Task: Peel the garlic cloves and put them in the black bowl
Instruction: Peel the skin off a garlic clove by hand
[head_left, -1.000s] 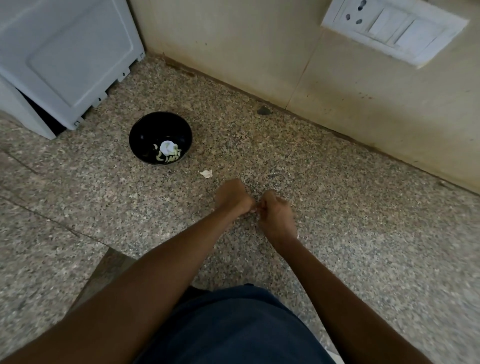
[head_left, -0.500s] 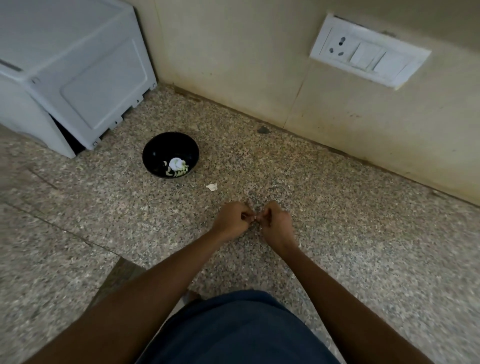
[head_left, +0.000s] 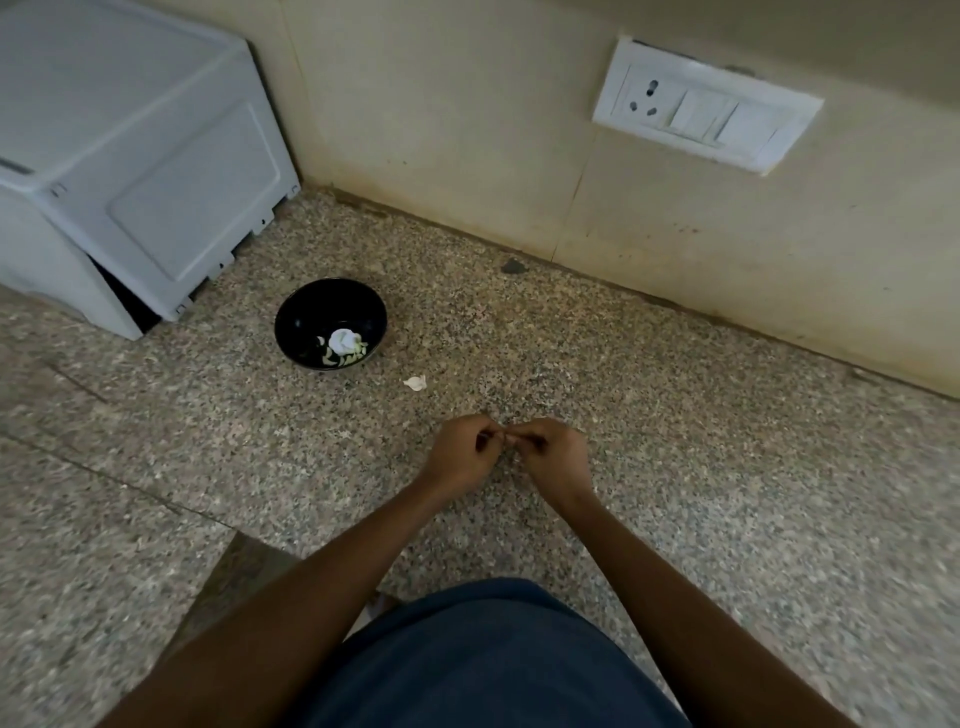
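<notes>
The black bowl (head_left: 296, 332) stands on the speckled granite counter, left of centre, with pale peeled cloves (head_left: 343, 345) in its bottom. A scrap of white garlic skin (head_left: 415, 383) lies on the counter just right of the bowl. My left hand (head_left: 462, 457) and my right hand (head_left: 553, 457) meet fingertip to fingertip below that scrap. Their fingers are curled and pinch a small garlic clove (head_left: 506, 438) between them, which the fingers mostly hide.
A white appliance (head_left: 130, 156) sits at the back left, close behind the bowl. The beige wall (head_left: 467, 130) runs along the back with a white switch and socket plate (head_left: 701, 104). A small dark chip (head_left: 513, 266) lies near the wall's base.
The view has tilted upward, so bowl and hands sit lower in frame. Both hands stay together, working the clove at their fingertips. The bowl and the skin scrap have not moved.
</notes>
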